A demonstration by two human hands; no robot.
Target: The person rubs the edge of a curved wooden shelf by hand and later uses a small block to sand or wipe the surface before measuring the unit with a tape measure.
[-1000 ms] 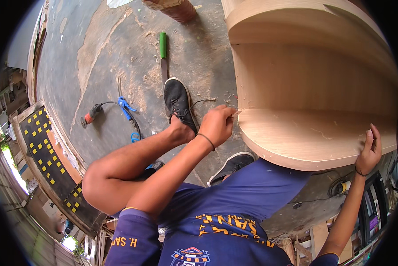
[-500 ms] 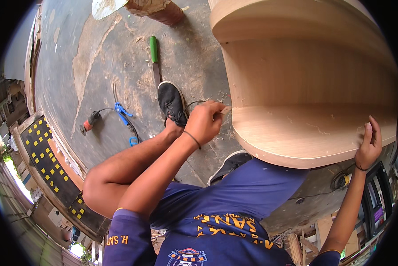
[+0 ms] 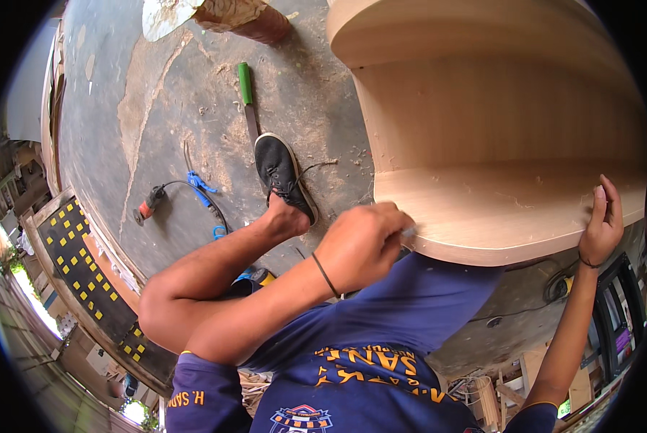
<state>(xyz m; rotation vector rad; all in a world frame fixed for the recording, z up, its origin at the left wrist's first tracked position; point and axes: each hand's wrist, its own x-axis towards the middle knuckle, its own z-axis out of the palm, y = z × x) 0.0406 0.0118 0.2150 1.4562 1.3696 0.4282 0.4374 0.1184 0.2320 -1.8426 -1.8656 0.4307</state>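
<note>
One small greyish piece (image 3: pixel 409 232), too blurred to identify, is pinched in the left hand (image 3: pixel 359 245) beside the rounded corner of a pale wooden shelf unit (image 3: pixel 468 119) before the person, while the right hand (image 3: pixel 603 229), fingers extended, lies at its curved edge.

"What's on the grey floor (image 3: pixel 323 86)?"
"A green-handled tool (image 3: pixel 245 85) at eleven o'clock, a red-and-black power tool (image 3: pixel 147 206) at nine, a blue air gun (image 3: pixel 199 182) between nine and ten."
"And the wooden shelf (image 3: pixel 453 220) at three?"
"Thin, pale shavings (image 3: pixel 517 202)."
</note>
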